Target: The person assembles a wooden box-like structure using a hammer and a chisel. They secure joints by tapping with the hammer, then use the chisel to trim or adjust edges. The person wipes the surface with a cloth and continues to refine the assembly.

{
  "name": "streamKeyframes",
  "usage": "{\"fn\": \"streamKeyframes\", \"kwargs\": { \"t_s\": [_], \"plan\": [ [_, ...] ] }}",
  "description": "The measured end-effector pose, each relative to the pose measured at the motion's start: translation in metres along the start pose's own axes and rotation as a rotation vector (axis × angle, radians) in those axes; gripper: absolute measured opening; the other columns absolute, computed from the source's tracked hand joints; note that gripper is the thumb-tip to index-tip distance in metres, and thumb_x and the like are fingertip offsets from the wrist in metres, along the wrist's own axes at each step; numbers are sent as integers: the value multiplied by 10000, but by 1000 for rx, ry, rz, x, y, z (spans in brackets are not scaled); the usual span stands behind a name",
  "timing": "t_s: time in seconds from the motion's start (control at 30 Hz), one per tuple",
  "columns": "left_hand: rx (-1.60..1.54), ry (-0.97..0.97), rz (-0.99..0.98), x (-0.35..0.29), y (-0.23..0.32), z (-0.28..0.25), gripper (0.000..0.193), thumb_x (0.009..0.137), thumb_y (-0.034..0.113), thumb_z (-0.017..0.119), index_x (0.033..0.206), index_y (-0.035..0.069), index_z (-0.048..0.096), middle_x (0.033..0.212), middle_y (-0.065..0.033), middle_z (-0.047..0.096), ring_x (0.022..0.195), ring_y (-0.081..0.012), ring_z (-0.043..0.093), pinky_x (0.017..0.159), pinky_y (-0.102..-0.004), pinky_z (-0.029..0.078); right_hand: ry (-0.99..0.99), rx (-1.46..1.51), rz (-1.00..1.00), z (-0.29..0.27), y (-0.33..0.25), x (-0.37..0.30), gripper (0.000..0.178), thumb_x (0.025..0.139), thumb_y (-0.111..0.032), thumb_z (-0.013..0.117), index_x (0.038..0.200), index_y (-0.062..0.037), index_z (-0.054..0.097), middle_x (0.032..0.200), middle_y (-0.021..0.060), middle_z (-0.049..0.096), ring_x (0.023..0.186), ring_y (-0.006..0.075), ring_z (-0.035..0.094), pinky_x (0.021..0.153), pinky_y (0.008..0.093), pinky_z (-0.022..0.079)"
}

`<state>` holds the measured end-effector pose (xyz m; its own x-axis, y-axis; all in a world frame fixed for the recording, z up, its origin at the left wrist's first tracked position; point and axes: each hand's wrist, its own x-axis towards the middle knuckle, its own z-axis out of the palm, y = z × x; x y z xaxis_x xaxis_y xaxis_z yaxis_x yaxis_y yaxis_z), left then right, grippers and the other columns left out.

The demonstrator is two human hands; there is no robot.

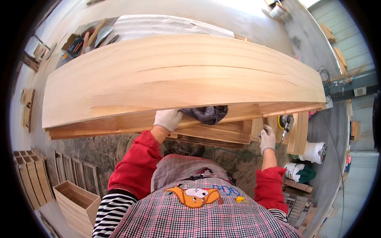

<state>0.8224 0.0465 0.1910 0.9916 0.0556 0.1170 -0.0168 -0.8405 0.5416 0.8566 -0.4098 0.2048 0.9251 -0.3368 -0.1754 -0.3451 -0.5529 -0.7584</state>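
A long, pale wooden box-like piece stretches across in front of me, its broad smooth face up and its near side open. My left hand, in a whitish glove, is at its near lower edge; the fingertips are hidden. Right beside that hand is a crumpled dark cloth, partly under the panel; whether the hand grips it I cannot tell. My right hand, also gloved, is curled closed below the box's right part. Something small and dark shows at its fingers. A round-pad sander lies just beyond it.
Stacked boards and white buckets stand at right. A hose crosses the stained floor. An open wooden box and slotted wooden units are at lower left. Hand tools lie beyond the piece.
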Motion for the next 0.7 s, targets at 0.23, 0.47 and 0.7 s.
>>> {"fn": "streamKeyframes", "kwargs": {
  "t_s": [0.23, 0.47, 0.7],
  "plan": [
    [-122, 119, 97, -19, -16, -5, 226, 779, 148, 616, 996, 90, 646, 1017, -156, 664, 975, -359, 607, 880, -495, 437, -21, 189, 99, 21, -54, -31, 360, 915, -78, 576, 1274, -94, 558, 960, 31, 616, 593, 86, 537, 429, 245, 416],
    [-64, 137, 254, -56, -44, -26, 216, 733, 88, 637, 949, 82, 635, 1255, -91, 616, 1276, -319, 497, 1097, -507, 341, 35, 214, 21, 38, -7, 16, 367, 922, -82, 566, 1289, -79, 569, 968, 30, 629, 600, 99, 551, 471, 247, 445],
    [-88, -10, 110, -56, -30, -32, 245, 737, 143, 643, 975, 85, 650, 1157, -143, 651, 1107, -328, 590, 1000, -491, 413, 79, -162, -216, 40, 18, 98, 352, 935, -155, 548, 1273, -65, 591, 958, 84, 653, 720, 203, 589, 611, 316, 472]
  ]
}}
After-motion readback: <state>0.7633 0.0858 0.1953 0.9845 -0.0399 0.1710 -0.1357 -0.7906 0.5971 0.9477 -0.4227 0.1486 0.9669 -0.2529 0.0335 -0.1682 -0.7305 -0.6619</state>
